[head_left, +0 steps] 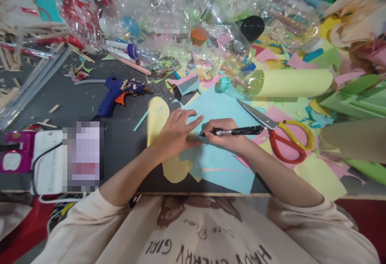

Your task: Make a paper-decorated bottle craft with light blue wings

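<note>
My right hand (222, 134) grips a black pen (241, 131), its tip close to the sheet of light blue paper (229, 157). A round outline is drawn on that sheet just below the pen tip. My left hand (178, 129) rests with fingers apart across the left edge of the blue sheet and a yellow paper strip with rounded ends (175, 169). Whatever lies under the left palm is hidden. Right of my right hand, scissors (273, 129) with one yellow and one red handle lie open on paper scraps.
A blue hot glue gun (110, 97) lies at left, with a blurred-out device (86, 155) and a white power strip (46, 155) nearer me. Behind are a bottle wrapped in yellow paper (297, 83), heaped clear plastic bottles (169, 7) and coloured scraps. Green paper leaves (362, 95) stand at right.
</note>
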Demonstrator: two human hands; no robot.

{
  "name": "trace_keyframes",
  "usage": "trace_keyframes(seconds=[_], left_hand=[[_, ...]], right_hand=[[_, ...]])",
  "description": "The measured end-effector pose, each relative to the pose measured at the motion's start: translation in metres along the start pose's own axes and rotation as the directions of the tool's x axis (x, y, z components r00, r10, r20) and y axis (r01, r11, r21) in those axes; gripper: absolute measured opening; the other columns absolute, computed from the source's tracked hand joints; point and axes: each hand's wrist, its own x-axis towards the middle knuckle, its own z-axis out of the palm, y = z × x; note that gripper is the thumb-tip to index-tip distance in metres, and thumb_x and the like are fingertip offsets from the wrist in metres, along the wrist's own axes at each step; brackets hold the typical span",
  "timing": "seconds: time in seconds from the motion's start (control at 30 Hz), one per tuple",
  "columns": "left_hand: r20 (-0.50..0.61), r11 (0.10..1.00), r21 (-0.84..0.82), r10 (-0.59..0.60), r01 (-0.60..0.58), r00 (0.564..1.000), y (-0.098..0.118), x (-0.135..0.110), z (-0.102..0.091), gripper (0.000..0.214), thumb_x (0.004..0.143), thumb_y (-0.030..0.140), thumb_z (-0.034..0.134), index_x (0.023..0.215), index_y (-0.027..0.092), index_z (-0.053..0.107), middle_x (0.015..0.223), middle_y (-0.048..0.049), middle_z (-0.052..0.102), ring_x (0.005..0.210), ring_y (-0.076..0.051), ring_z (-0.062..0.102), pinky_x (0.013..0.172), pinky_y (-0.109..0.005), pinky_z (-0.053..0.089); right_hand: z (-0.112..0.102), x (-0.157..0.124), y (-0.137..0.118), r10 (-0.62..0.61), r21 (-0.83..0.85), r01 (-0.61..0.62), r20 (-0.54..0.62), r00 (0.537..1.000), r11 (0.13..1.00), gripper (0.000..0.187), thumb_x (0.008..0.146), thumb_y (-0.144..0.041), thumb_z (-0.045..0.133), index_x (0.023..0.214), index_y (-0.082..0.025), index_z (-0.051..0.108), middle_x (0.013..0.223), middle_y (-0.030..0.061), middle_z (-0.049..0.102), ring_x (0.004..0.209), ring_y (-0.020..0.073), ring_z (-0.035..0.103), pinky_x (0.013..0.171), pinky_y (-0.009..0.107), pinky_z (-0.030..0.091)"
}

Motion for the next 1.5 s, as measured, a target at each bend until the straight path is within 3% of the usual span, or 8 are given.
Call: trace_keyframes(seconds=[0.33, 0.53, 0.7, 0.93, 1.17, 1.33, 1.5], left_hand=[[-0.006, 0.999, -0.043, -0.016, 0.016, 1.000, -0.0001, 0.0013, 0.0007, 0.057, 0.089, 0.043, 0.063, 0.138, 0.017, 0.052, 0.126, -0.0174, 0.058, 0.116, -0.031, 0.052, 0.105, -0.054, 0.040], [0.027, 0.997, -0.061, -0.053, 0.054, 0.998, 0.0014, 0.0013, -0.0008, 0.057, 0.088, 0.043, 0.064, 0.139, 0.021, 0.051, 0.127, -0.0159, 0.057, 0.119, -0.031, 0.051, 0.107, -0.056, 0.038], [0.013, 0.998, -0.046, -0.034, 0.035, 0.999, 0.0008, 0.0017, -0.0001, 0.060, 0.087, 0.044, 0.066, 0.138, 0.016, 0.053, 0.126, -0.0172, 0.058, 0.117, -0.032, 0.051, 0.107, -0.055, 0.040], [0.027, 0.995, -0.067, -0.079, 0.080, 0.997, 0.0024, 0.0017, -0.0010, 0.059, 0.085, 0.042, 0.068, 0.138, 0.021, 0.052, 0.126, -0.0144, 0.057, 0.120, -0.031, 0.050, 0.109, -0.054, 0.037], [0.012, 0.999, -0.049, -0.009, 0.010, 1.000, -0.0018, 0.0025, -0.0001, 0.066, 0.086, 0.049, 0.065, 0.140, 0.016, 0.048, 0.125, -0.0174, 0.058, 0.117, -0.033, 0.053, 0.104, -0.053, 0.041], [0.031, 0.999, -0.035, -0.034, 0.035, 0.999, -0.0002, 0.0027, -0.0015, 0.066, 0.085, 0.046, 0.068, 0.142, 0.019, 0.047, 0.126, -0.0170, 0.059, 0.118, -0.033, 0.054, 0.103, -0.053, 0.041], [0.035, 0.999, -0.035, -0.034, 0.035, 0.999, 0.0007, 0.0029, -0.0025, 0.067, 0.084, 0.047, 0.068, 0.141, 0.017, 0.047, 0.126, -0.0169, 0.058, 0.117, -0.033, 0.053, 0.105, -0.052, 0.040]], right_hand=[[-0.0007, 0.0020, -0.0012, 0.012, 0.018, -0.012, 0.024, 1.000, 1.000, 0.015, 0.073, -0.016, 0.052, 0.059, -0.019, 0.053, 0.054, -0.0048, 0.052, 0.051, 0.0079, 0.042, 0.053, 0.024, 0.033], [-0.0003, 0.0028, -0.0015, 0.048, 0.034, -0.049, 0.024, 0.999, 0.998, 0.014, 0.073, -0.016, 0.054, 0.060, -0.019, 0.055, 0.055, -0.0041, 0.054, 0.052, 0.0082, 0.042, 0.052, 0.024, 0.033], [-0.0004, 0.0046, -0.0009, 0.052, 0.043, -0.053, 0.019, 0.998, 0.998, 0.014, 0.074, -0.019, 0.055, 0.060, -0.019, 0.056, 0.055, -0.0035, 0.055, 0.052, 0.0088, 0.044, 0.053, 0.024, 0.033], [0.0002, 0.0044, -0.0004, 0.077, 0.059, -0.078, 0.022, 0.997, 0.995, 0.016, 0.075, -0.020, 0.056, 0.060, -0.019, 0.056, 0.056, -0.0032, 0.055, 0.053, 0.0094, 0.045, 0.053, 0.025, 0.035], [0.0018, 0.0041, -0.0008, 0.100, 0.059, -0.099, -0.014, 0.995, 0.993, 0.014, 0.077, -0.023, 0.058, 0.065, -0.019, 0.060, 0.060, -0.0024, 0.058, 0.057, 0.0104, 0.048, 0.056, 0.025, 0.037], [0.0036, 0.0059, -0.0039, 0.111, 0.049, -0.107, -0.090, 0.990, 0.993, 0.013, 0.077, -0.023, 0.056, 0.065, -0.020, 0.059, 0.060, -0.0024, 0.057, 0.056, 0.0106, 0.047, 0.057, 0.026, 0.038], [0.0048, 0.0061, -0.0042, 0.114, 0.055, -0.109, -0.095, 0.989, 0.993, 0.013, 0.078, -0.024, 0.057, 0.066, -0.020, 0.060, 0.061, -0.0018, 0.058, 0.057, 0.0110, 0.048, 0.057, 0.026, 0.039]])
